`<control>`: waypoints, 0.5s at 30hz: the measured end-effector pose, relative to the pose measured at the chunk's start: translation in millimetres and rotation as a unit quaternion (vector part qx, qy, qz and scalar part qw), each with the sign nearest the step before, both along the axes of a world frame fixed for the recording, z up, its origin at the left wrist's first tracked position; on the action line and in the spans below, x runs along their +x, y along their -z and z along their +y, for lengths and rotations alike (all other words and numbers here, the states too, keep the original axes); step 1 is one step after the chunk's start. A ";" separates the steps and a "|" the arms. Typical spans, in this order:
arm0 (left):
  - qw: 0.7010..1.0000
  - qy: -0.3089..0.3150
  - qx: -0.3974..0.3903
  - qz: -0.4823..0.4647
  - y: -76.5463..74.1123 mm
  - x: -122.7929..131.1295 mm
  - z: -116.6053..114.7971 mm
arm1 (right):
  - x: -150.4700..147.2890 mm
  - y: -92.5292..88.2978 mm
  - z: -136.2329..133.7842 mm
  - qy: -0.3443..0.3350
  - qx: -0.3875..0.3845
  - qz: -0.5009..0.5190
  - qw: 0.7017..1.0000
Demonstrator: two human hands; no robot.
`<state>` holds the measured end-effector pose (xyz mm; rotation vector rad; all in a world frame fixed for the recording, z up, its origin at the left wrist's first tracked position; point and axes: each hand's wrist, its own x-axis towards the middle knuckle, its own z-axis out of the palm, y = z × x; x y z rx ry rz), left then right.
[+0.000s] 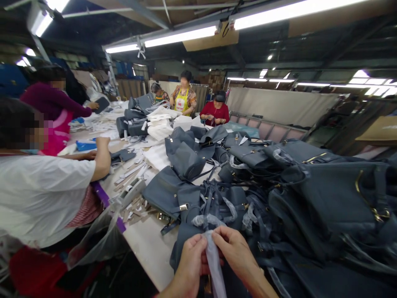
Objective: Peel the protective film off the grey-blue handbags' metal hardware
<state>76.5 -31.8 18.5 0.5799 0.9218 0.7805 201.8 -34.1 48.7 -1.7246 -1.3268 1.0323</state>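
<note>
My left hand (192, 258) and my right hand (233, 247) are close together at the near edge of the pile. Between them runs a strip of translucent plastic wrap (214, 265), which appears to cover a bag strap. Thumb and fingers of both hands pinch its upper end. Beneath and behind my hands lies a dark blue-grey handbag (182, 240), partly hidden by them. Just beyond, a wrapped handle (201, 219) curls up, and a bag with a gold buckle (183, 207) rests on the heap.
More dark bags (335, 198) heap up to the right. A tape dispenser (132, 192) and cardboard scraps (136, 211) lie on the table (149, 244) at left. A person in a white shirt (46, 190) works close on the left; several others are farther back. White padding (159, 124) is stacked beyond.
</note>
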 end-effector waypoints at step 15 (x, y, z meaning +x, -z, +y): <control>1.000 0.004 -0.008 0.022 -3.6 -4.5 -4.0 | -8.3 4.6 -10.9 0.047 0.024 0.004 0.999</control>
